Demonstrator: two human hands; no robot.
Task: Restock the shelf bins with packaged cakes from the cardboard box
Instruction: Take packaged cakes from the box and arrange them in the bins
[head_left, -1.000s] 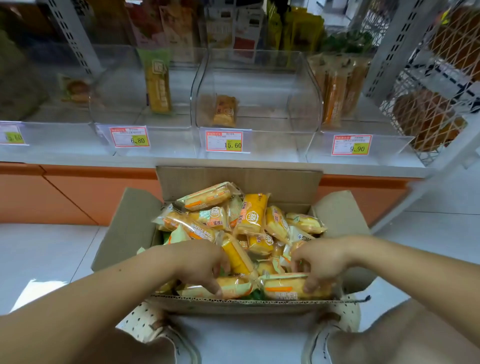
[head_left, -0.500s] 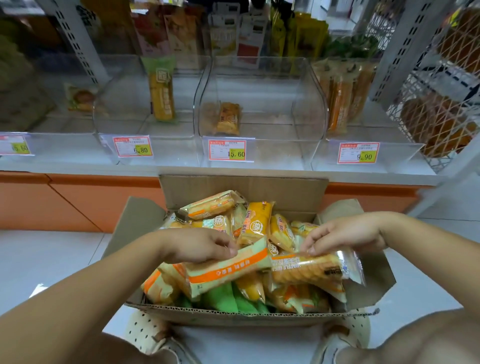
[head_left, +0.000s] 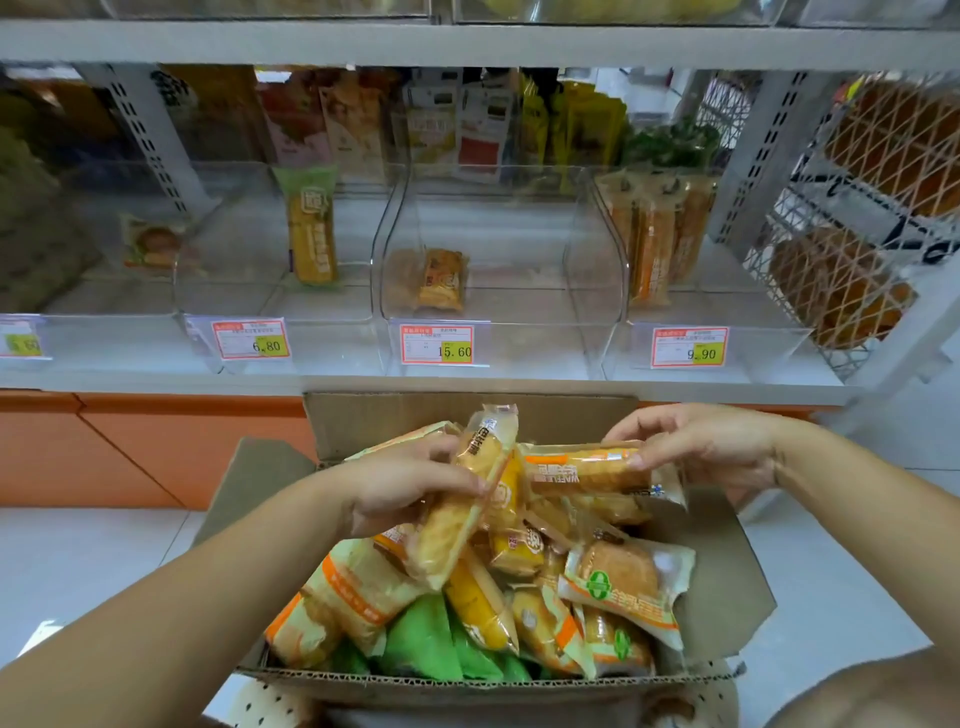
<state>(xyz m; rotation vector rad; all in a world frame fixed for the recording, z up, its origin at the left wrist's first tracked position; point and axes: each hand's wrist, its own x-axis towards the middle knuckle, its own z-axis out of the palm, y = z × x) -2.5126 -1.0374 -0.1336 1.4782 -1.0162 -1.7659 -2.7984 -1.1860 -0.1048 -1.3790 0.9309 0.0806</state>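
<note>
Two hands are working over the open cardboard box (head_left: 467, 421), which is sitting on the floor just in front of the shelf (head_left: 156, 382). The left hand (head_left: 405, 488) is curling its fingers round a long clear-wrapped yellow cake (head_left: 452, 535) and holding it tilted above the heap. Its print is too blurred to read. The right hand (head_left: 701, 452) is pinching an orange-banded waffle cake packet (head_left: 576, 467) at its right end between thumb and fingertips, and the fingers are hiding part of that end. The two packets are meeting over the middle of the box.

Beneath them loose packaged cakes are filling the box. One round cake with a green emblem (head_left: 618, 571) is lying by the right wall, and green wrappers (head_left: 421, 639) are showing near the front rim, mostly buried.

Clear bins are standing side by side along the shelf's front edge. The middle bin (head_left: 519, 343), tagged 15.60, is holding one small packet (head_left: 441, 280). The bin tagged 6.80 (head_left: 337, 348) is holding one upright yellow-and-green packet (head_left: 310, 234). The bin tagged 9.90 (head_left: 769, 353) is holding several upright orange packets (head_left: 652, 249). The leftmost price tag (head_left: 21, 340) is running off the left edge and cannot be read in full. Goods behind the bins are too blurred to name.
</note>
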